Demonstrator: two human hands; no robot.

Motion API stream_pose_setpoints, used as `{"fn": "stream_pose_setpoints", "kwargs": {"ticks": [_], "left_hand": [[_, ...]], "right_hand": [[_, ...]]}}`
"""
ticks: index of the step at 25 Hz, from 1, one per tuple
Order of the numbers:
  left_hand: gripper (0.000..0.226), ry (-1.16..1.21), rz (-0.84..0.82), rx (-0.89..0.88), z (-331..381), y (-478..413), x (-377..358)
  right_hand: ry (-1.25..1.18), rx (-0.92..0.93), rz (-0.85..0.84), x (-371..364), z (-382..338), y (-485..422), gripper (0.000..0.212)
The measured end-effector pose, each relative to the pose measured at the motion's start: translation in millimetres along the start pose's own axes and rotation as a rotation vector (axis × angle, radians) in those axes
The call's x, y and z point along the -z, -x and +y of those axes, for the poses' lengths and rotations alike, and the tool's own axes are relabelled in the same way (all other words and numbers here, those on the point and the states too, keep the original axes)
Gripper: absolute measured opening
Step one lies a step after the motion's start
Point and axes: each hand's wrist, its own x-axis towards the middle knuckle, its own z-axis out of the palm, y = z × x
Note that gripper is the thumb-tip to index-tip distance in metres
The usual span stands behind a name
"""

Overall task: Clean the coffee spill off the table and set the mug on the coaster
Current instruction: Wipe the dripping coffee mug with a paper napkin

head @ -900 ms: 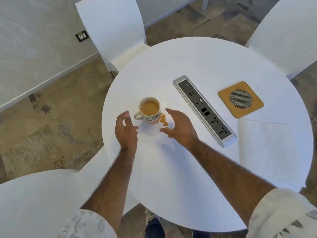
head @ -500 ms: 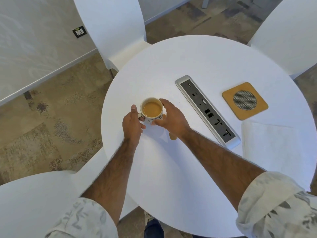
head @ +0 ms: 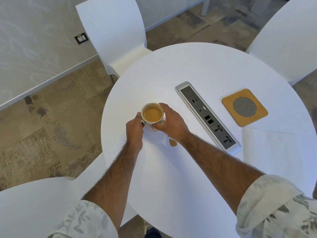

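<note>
A white mug [head: 153, 114] full of light-brown coffee sits at the left side of the round white table [head: 197, 66]. My left hand [head: 134, 129] grips it from the left, at the handle side. My right hand [head: 169, 122] wraps its right side. A small tan coffee spill [head: 172, 142] lies on the tabletop just under my right wrist, partly hidden by it. The square wooden coaster [head: 244, 107] with a round mesh centre rests at the right, beyond the power strip. A folded white cloth [head: 274, 152] lies below the coaster.
A silver power strip [head: 207, 115] is set diagonally in the table between mug and coaster. White chairs stand at the far left [head: 113, 31], far right [head: 288, 40] and near left [head: 34, 203]. Patterned carpet surrounds the table.
Both hands, open and apart from the mug at first, have closed around it. The mug now seems slightly raised and the spill shows below my right wrist.
</note>
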Motion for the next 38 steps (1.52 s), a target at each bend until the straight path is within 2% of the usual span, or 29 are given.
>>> {"fn": "stream_pose_setpoints", "kwargs": {"ticks": [2,5,6,8,11,14,16,18,22,25,27,33,35,38], "left_hand": [[0.039,0.004,-0.007,-0.008,2,2,0],[0.040,0.023,-0.004,-0.009,9,9,1],[0.038,0.033,-0.002,-0.012,12,12,1],[0.030,0.083,-0.028,-0.032,17,17,5],[0.023,0.147,-0.083,-0.063,26,27,11],[0.018,0.191,-0.075,-0.062,31,35,15],[0.017,0.224,-0.064,-0.070,35,41,15],[0.016,0.226,-0.055,-0.081,38,45,16],[0.019,0.189,-0.097,-0.111,40,54,18],[0.022,0.177,-0.111,-0.127,42,61,17],[0.023,0.174,-0.112,-0.128,43,65,15],[0.020,0.173,-0.126,-0.127,45,69,13],[0.020,0.171,-0.126,-0.127,46,70,13],[0.020,0.174,-0.137,-0.126,48,70,16]], "right_hand": [[-0.011,0.006,-0.003,4,-2,0,0.072],[-0.019,-0.026,-0.059,15,-5,7,0.095],[-0.046,-0.037,-0.056,24,-4,13,0.095],[-0.103,-0.059,0.022,50,10,32,0.077],[-0.018,-0.161,0.161,107,60,84,0.039],[0.171,-0.344,0.250,156,122,158,0.030],[0.369,-0.454,0.182,170,157,201,0.037],[0.507,-0.499,0.019,169,181,229,0.058],[0.604,-0.469,-0.187,159,196,243,0.098],[0.642,-0.494,-0.246,156,199,242,0.107],[0.670,-0.486,-0.223,153,198,240,0.096],[0.633,-0.424,-0.104,149,205,242,0.038],[0.595,-0.412,-0.089,151,207,242,0.029],[0.528,-0.423,-0.110,155,206,242,0.028]]}}
